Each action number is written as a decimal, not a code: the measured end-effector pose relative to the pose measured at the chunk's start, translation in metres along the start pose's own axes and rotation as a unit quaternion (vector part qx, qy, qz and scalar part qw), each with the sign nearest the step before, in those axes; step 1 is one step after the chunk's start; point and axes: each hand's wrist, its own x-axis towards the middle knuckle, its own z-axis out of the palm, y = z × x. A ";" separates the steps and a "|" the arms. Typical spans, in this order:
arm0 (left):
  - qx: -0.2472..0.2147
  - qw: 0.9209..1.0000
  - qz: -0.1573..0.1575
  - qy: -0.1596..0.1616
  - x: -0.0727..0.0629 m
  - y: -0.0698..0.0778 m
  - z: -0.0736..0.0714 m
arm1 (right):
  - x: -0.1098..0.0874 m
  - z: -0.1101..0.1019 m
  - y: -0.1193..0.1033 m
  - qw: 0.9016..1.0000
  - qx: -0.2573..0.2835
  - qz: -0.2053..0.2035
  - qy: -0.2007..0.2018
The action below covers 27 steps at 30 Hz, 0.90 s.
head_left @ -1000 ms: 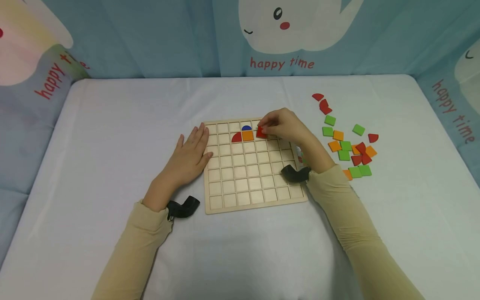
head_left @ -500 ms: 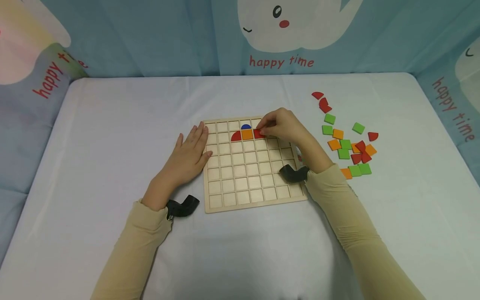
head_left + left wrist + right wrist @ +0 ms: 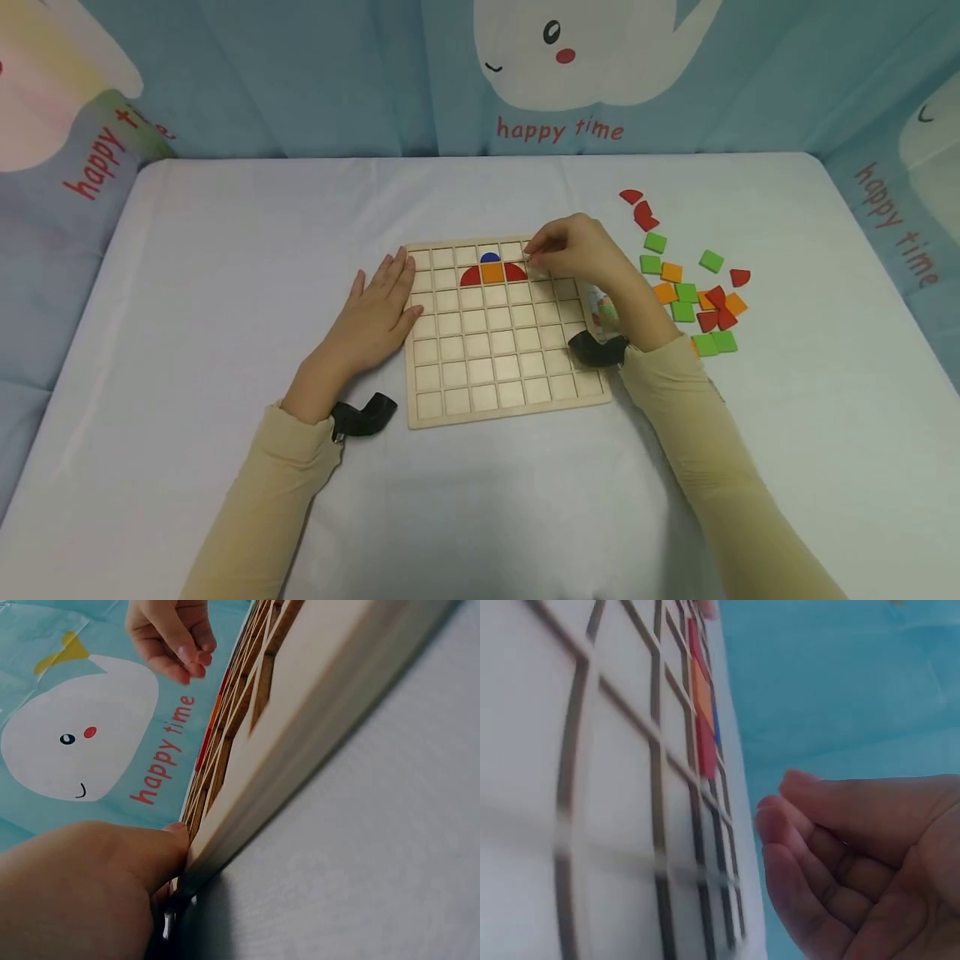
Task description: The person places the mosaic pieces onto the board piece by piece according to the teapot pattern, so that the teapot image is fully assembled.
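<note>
A wooden grid board (image 3: 495, 342) lies in front of me on the table. My left hand (image 3: 372, 321) rests flat along its left edge with straight fingers; in the left wrist view the thumb touches the frame. In the board's second row an orange square tile (image 3: 492, 272) sits between two quarter-round pieces, a left red piece (image 3: 470, 277) and a right red piece (image 3: 515, 272). Above the orange tile is a blue half-round piece (image 3: 490, 257). My right hand (image 3: 577, 250) hovers just right of the right red piece, fingers loosely bent and holding nothing, as the right wrist view (image 3: 855, 862) shows.
Loose green squares, orange squares and red quarter-round pieces (image 3: 717, 296) lie scattered right of the board. A printed card (image 3: 602, 310), partly hidden by my right forearm, is beside the board's right edge. A blue curtain (image 3: 337, 79) hangs behind the white table (image 3: 225, 250).
The right red piece went down into the cell right of the orange tile, and my right hand has let go of it and lifted slightly rightward. My left hand has stayed put.
</note>
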 end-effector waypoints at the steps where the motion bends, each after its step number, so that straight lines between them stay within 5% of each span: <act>1: 0.001 1.000 0.000 0.000 0.000 0.000 0.000 | -0.003 -0.004 0.002 1.000 0.005 0.000 0.008; 13: 0.004 1.000 -0.002 0.000 0.000 0.001 0.000 | -0.044 -0.060 0.040 0.995 -0.026 0.060 0.073; 27: -0.001 1.000 0.003 0.004 0.000 0.001 0.001 | -0.057 -0.085 0.075 0.985 -0.010 0.128 0.117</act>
